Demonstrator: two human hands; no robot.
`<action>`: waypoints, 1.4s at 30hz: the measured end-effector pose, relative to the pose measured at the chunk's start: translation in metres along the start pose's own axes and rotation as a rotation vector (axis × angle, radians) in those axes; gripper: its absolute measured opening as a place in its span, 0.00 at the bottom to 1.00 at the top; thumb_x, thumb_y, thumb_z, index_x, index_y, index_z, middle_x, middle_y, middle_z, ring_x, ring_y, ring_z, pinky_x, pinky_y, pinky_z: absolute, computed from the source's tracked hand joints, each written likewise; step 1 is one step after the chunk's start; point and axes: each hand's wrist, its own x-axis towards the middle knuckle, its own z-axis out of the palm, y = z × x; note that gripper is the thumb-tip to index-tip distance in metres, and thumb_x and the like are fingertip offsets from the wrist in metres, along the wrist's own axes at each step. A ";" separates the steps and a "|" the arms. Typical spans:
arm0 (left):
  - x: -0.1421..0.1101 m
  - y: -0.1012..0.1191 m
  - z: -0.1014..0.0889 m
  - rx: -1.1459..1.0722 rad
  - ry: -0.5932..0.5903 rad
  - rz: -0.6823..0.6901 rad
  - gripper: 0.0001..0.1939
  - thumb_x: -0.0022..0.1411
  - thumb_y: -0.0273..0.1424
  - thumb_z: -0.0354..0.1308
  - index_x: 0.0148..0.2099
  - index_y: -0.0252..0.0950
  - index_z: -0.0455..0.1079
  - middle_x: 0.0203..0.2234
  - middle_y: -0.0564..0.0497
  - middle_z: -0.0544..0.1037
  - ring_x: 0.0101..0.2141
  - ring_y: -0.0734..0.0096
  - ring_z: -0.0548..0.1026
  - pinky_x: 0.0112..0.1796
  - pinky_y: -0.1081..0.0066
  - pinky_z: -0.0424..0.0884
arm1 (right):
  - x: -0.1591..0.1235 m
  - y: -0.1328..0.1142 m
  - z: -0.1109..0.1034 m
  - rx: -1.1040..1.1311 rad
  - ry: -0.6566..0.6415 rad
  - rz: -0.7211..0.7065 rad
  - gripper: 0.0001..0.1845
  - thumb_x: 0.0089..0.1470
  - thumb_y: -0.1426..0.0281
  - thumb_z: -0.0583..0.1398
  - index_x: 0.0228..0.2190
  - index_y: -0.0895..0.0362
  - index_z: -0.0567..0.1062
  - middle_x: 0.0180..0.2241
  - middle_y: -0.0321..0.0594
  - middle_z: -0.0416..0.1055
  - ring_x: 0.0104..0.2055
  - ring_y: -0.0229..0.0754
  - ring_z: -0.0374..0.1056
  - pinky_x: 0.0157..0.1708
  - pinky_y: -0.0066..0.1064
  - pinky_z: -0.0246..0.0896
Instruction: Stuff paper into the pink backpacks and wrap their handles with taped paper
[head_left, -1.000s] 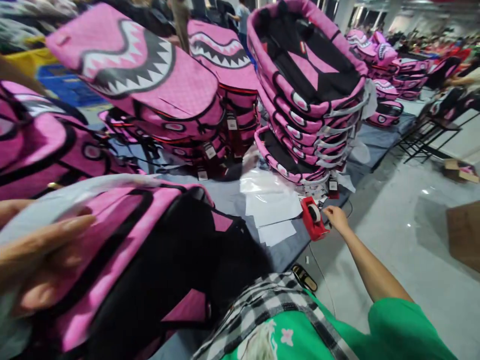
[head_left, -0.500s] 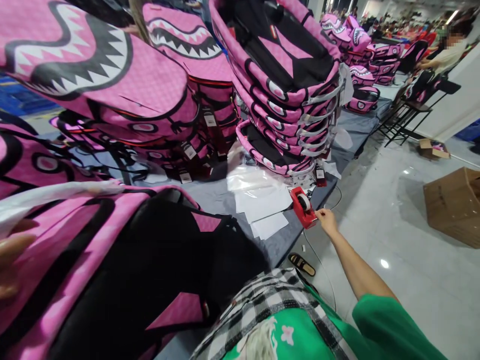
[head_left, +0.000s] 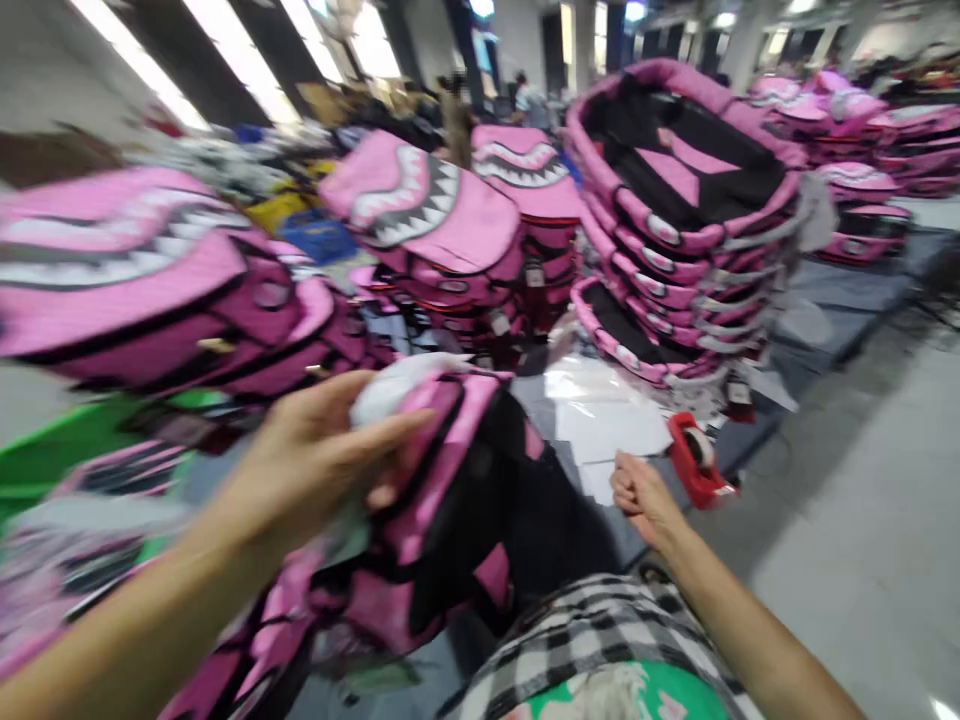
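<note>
A pink and black backpack (head_left: 450, 490) lies on the table right in front of me. My left hand (head_left: 337, 450) is closed around its upper edge, where white wrapping (head_left: 401, 385) covers a strap or handle. My right hand (head_left: 645, 495) has its fingers pinched together above some white sheets (head_left: 592, 400); whatever is between the fingertips is too small to make out. Just right of that hand, apart from it, a red tape dispenser (head_left: 697, 460) with a roll of tape sits near the table's edge.
Beyond the sheets rises a stack of pink and black backpacks (head_left: 675, 230). More pink shark-mouth backpacks (head_left: 120, 260) stand at the left and back. A green bin (head_left: 67, 450) is at the left. The grey table (head_left: 862, 290) runs off to the right, beside the floor.
My right hand has left the tape dispenser and moved left toward the backpack. The view has swung up and left, bringing my left hand and forearm fully into sight.
</note>
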 end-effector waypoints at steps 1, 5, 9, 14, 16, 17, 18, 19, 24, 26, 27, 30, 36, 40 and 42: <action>0.002 0.001 -0.001 -0.036 -0.030 -0.013 0.18 0.50 0.39 0.71 0.33 0.36 0.67 0.14 0.62 0.68 0.12 0.83 0.63 0.12 0.84 0.58 | 0.005 -0.025 0.022 0.038 -0.065 -0.021 0.30 0.49 0.43 0.65 0.23 0.50 0.58 0.15 0.23 0.47 0.14 0.29 0.37 0.11 0.24 0.30; 0.011 -0.003 -0.002 -0.163 -0.168 0.018 0.22 0.47 0.39 0.72 0.35 0.38 0.62 0.13 0.61 0.70 0.09 0.78 0.64 0.10 0.80 0.60 | 0.018 -0.115 0.105 0.138 -0.288 -0.185 0.26 0.47 0.50 0.70 0.25 0.54 0.64 0.15 0.23 0.54 0.15 0.28 0.44 0.13 0.21 0.36; 0.009 -0.006 0.003 -0.221 -0.211 0.047 0.25 0.48 0.41 0.72 0.37 0.37 0.60 0.13 0.61 0.70 0.09 0.79 0.64 0.10 0.80 0.61 | 0.025 -0.140 0.161 0.052 -0.419 -0.209 0.29 0.39 0.47 0.72 0.24 0.55 0.67 0.13 0.24 0.58 0.14 0.26 0.46 0.13 0.21 0.37; 0.002 -0.002 0.001 -0.238 -0.227 0.048 0.23 0.46 0.40 0.71 0.35 0.37 0.61 0.13 0.60 0.71 0.09 0.78 0.64 0.10 0.79 0.62 | 0.036 -0.130 0.172 -0.061 -0.393 -0.161 0.31 0.35 0.46 0.73 0.22 0.56 0.67 0.14 0.26 0.62 0.15 0.28 0.53 0.14 0.21 0.43; 0.001 0.000 -0.001 -0.215 -0.227 0.028 0.23 0.46 0.40 0.72 0.35 0.37 0.62 0.13 0.59 0.70 0.09 0.77 0.64 0.10 0.80 0.61 | 0.035 -0.130 0.169 -0.084 -0.392 -0.154 0.31 0.35 0.46 0.73 0.22 0.56 0.67 0.14 0.28 0.64 0.15 0.29 0.55 0.14 0.21 0.46; 0.001 0.000 -0.002 -0.212 -0.225 0.019 0.23 0.47 0.42 0.71 0.35 0.36 0.62 0.13 0.58 0.71 0.09 0.77 0.65 0.10 0.79 0.61 | 0.034 -0.131 0.168 -0.094 -0.402 -0.149 0.31 0.36 0.46 0.72 0.22 0.56 0.67 0.14 0.28 0.65 0.15 0.29 0.56 0.13 0.21 0.47; 0.002 0.000 -0.002 -0.217 -0.224 0.014 0.23 0.48 0.44 0.70 0.35 0.36 0.63 0.13 0.57 0.71 0.09 0.76 0.65 0.10 0.80 0.60 | 0.033 -0.133 0.167 -0.102 -0.419 -0.142 0.30 0.37 0.46 0.72 0.23 0.57 0.68 0.14 0.28 0.65 0.14 0.29 0.56 0.13 0.21 0.47; 0.003 -0.001 -0.003 -0.236 -0.224 0.012 0.23 0.51 0.47 0.69 0.34 0.35 0.64 0.14 0.56 0.72 0.09 0.76 0.65 0.10 0.80 0.60 | 0.031 -0.135 0.165 -0.109 -0.444 -0.126 0.30 0.38 0.47 0.72 0.24 0.57 0.68 0.14 0.28 0.66 0.14 0.29 0.56 0.13 0.21 0.47; 0.008 -0.007 -0.005 -0.380 -0.226 -0.046 0.21 0.58 0.47 0.63 0.31 0.33 0.67 0.13 0.55 0.71 0.08 0.78 0.63 0.09 0.81 0.56 | 0.028 -0.143 0.157 -0.106 -0.587 0.038 0.25 0.41 0.54 0.72 0.31 0.59 0.72 0.24 0.35 0.76 0.14 0.28 0.60 0.10 0.19 0.44; 0.009 -0.007 -0.004 -0.396 -0.212 -0.072 0.18 0.60 0.44 0.61 0.31 0.32 0.68 0.13 0.54 0.71 0.08 0.78 0.62 0.09 0.80 0.56 | 0.031 -0.146 0.157 -0.106 -0.634 0.096 0.22 0.41 0.57 0.72 0.28 0.61 0.72 0.24 0.36 0.76 0.14 0.27 0.59 0.09 0.18 0.43; 0.008 -0.008 -0.003 -0.404 -0.204 -0.076 0.18 0.61 0.43 0.60 0.32 0.32 0.68 0.13 0.54 0.72 0.08 0.78 0.62 0.08 0.80 0.57 | 0.033 -0.148 0.159 -0.111 -0.664 0.123 0.20 0.42 0.59 0.72 0.27 0.61 0.72 0.22 0.36 0.76 0.13 0.26 0.58 0.09 0.17 0.42; 0.007 -0.008 0.000 -0.431 -0.197 -0.068 0.18 0.62 0.44 0.59 0.33 0.32 0.68 0.14 0.52 0.73 0.08 0.77 0.64 0.08 0.79 0.58 | 0.038 -0.151 0.166 -0.139 -0.755 0.182 0.16 0.46 0.63 0.69 0.25 0.61 0.71 0.19 0.36 0.75 0.12 0.25 0.58 0.08 0.16 0.41; 0.008 -0.007 0.001 -0.423 -0.183 -0.048 0.18 0.62 0.44 0.61 0.36 0.33 0.67 0.14 0.53 0.73 0.08 0.75 0.64 0.08 0.80 0.58 | 0.041 -0.151 0.176 -0.182 -0.658 0.209 0.16 0.56 0.64 0.66 0.25 0.59 0.69 0.15 0.31 0.70 0.10 0.27 0.58 0.06 0.15 0.41; 0.008 -0.007 -0.004 -0.427 -0.163 -0.052 0.21 0.60 0.44 0.64 0.46 0.35 0.64 0.14 0.55 0.74 0.08 0.72 0.65 0.08 0.78 0.60 | 0.034 -0.147 0.165 -0.028 -0.688 0.288 0.11 0.56 0.67 0.66 0.29 0.58 0.69 0.11 0.21 0.59 0.08 0.25 0.48 0.06 0.13 0.37; 0.007 -0.008 -0.003 -0.445 -0.161 -0.040 0.23 0.58 0.45 0.65 0.45 0.35 0.64 0.14 0.55 0.74 0.08 0.73 0.66 0.08 0.79 0.60 | 0.030 -0.144 0.162 0.177 -0.785 0.356 0.11 0.55 0.68 0.66 0.30 0.57 0.69 0.11 0.19 0.56 0.08 0.24 0.43 0.06 0.13 0.37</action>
